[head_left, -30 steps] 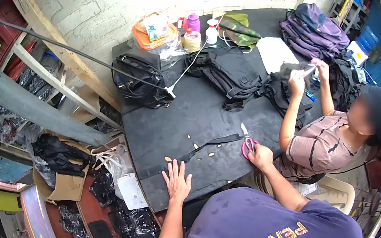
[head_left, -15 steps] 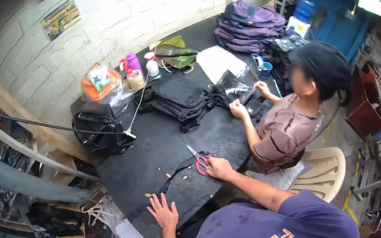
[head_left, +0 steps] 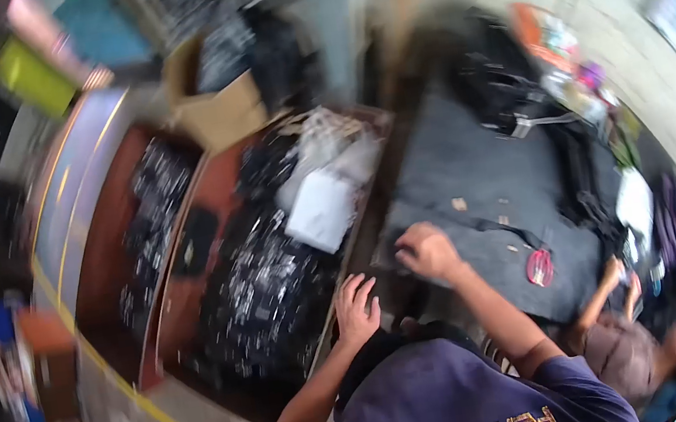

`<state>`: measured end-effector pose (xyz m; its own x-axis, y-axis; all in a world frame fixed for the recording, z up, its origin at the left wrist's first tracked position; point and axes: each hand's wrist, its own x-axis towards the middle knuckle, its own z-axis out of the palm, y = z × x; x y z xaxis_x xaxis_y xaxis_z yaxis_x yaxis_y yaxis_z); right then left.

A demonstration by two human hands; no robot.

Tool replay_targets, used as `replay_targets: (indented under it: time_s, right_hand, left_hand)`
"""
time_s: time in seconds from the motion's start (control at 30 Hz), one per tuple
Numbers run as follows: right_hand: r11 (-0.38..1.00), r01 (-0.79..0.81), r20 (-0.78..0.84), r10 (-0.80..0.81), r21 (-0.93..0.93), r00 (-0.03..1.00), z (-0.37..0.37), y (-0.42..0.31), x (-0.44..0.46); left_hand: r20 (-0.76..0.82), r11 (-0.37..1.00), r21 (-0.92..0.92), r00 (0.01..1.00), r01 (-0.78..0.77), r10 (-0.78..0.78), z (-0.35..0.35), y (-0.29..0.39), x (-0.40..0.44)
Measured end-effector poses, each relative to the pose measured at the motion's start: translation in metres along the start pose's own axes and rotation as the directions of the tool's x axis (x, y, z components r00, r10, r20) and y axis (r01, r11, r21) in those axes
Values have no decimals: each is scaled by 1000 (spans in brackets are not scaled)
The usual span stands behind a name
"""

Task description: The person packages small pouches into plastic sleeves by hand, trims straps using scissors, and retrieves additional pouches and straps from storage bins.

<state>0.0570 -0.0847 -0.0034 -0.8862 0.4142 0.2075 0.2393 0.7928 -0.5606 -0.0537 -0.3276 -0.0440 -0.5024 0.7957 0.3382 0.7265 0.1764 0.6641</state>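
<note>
Blur covers much of the view. At the edge between the dark table (head_left: 473, 167) and the bins, my left hand (head_left: 357, 307) has its fingers spread and holds nothing. My right hand (head_left: 426, 250) is over the table's near left corner, its fingers curled; whether anything is inside them is too blurred to tell. Red-handled scissors (head_left: 540, 266) lie on the table, apart from both hands. A dark strip (head_left: 504, 227) runs between the right hand and the scissors, with several small tan pieces around it.
Reddish bins (head_left: 167, 313) of black plastic-wrapped items stand left of the table, with a white sheet (head_left: 321, 211) on top and a cardboard box (head_left: 218, 111) behind. Black bags (head_left: 492, 67) lie along the table's back. A co-worker (head_left: 621, 352) sits at the right.
The view has swung left toward the bins. My right hand has let go of the scissors and moved left, away from them. My left hand has come off the tabletop to its edge.
</note>
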Motion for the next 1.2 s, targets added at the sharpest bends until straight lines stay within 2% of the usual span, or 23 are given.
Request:
replay_targets:
  time_s: [0.07, 0.13, 0.17, 0.2, 0.23, 0.27, 0.3, 0.33, 0.4, 0.43, 0.53, 0.57, 0.63, 0.67, 0.73, 0.77, 0.87, 0.9, 1.0, 1.07, 1.1, 1.17, 1.2]
  right_hand:
    - [995, 96, 88, -92, -35, 992, 13, -11, 39]
    - [992, 54, 108, -42, -110, 993, 25, -17, 56]
    - [996, 7, 73, -1, -87, 997, 37, -7, 56]
    - [996, -51, 33, 53, -67, 998, 54, -2, 59]
    - [998, -37, 81, 41, -54, 996, 68, -14, 68]
    - [983, -65, 21, 70, -172, 997, 79, -24, 71]
    - [950, -102, -53, 90, -295, 995, 87, -33, 78]
    - [945, -104, -31, 99, -310, 995, 95, -37, 83]
    - [940, -8, 61, 30, -341, 998, 113, -40, 93]
    - [935, 37, 103, 0, -354, 995, 121, -39, 98]
    - [907, -1, 216, 101, -422, 971, 124, -40, 103]
    - [894, -11, 256, 140, -449, 957, 124, -39, 105]
    - [887, -36, 271, 179, -461, 946, 125, -37, 108]
    - [892, -42, 277, 184, -449, 943, 126, -35, 111]
    - [886, -66, 279, 214, -459, 936, 126, -34, 115]
    - [893, -68, 281, 211, -444, 936, 126, -34, 118]
    - [900, -86, 277, 221, -427, 935, 129, -29, 121]
    - [900, -94, 285, 232, -426, 930, 128, -28, 120]
    - [906, -117, 291, 250, -407, 924, 126, -25, 119]
    - [904, -129, 291, 262, -407, 920, 126, -26, 121]
    - [904, -131, 290, 264, -407, 920, 125, -26, 123]
    - [905, -144, 277, 269, -400, 922, 126, -26, 125]
    - [905, -153, 278, 277, -396, 920, 125, -27, 124]
  left_hand:
    - [-52, 972, 41, 972, 232, -229, -27, -46, -44]
    - [-74, 888, -1, 886, 459, -458, -42, -87, -92]
    - [-108, 855, 1, 850, 518, -515, -51, -102, -114]
    - [-130, 771, -7, 764, 637, -632, -60, -118, -134]
    - [-131, 676, -16, 668, 737, -732, -70, -130, -153]
    - [-121, 578, -28, 571, 816, -812, -75, -143, -172]
    - [-111, 557, -38, 550, 830, -828, -76, -159, -187]
    - [-76, 502, -30, 499, 864, -863, -75, -174, -202]
    - [10, 403, -1, 403, 915, -915, -66, -208, -222]
    - [40, 398, -4, 398, 917, -916, -59, -229, -222]
    - [232, 361, 206, 313, 910, -921, -24, -290, -217]
    - [264, 365, 204, 308, 908, -914, -8, -308, -212]
    - [228, 355, 331, 291, 874, -929, 26, -338, -196]
    - [260, 369, 327, 292, 870, -920, 40, -351, -186]
    - [325, 432, 561, 292, 706, -900, 53, -369, -156]
    - [348, 449, 557, 295, 699, -890, 59, -378, -145]
    - [297, 347, 668, 192, 658, -935, 79, -405, -126]
    - [317, 363, 666, 193, 651, -929, 88, -409, -127]
    - [452, 378, 846, -129, 377, -883, 99, -416, -131]
    - [541, 393, 781, -211, 486, -814, 110, -417, -159]
    - [536, 394, 785, -205, 478, -819, 103, -406, -157]
    - [704, 631, 672, -71, 387, -706, 87, -378, -140]
    - [700, 627, 678, -76, 383, -710, 75, -376, -131]
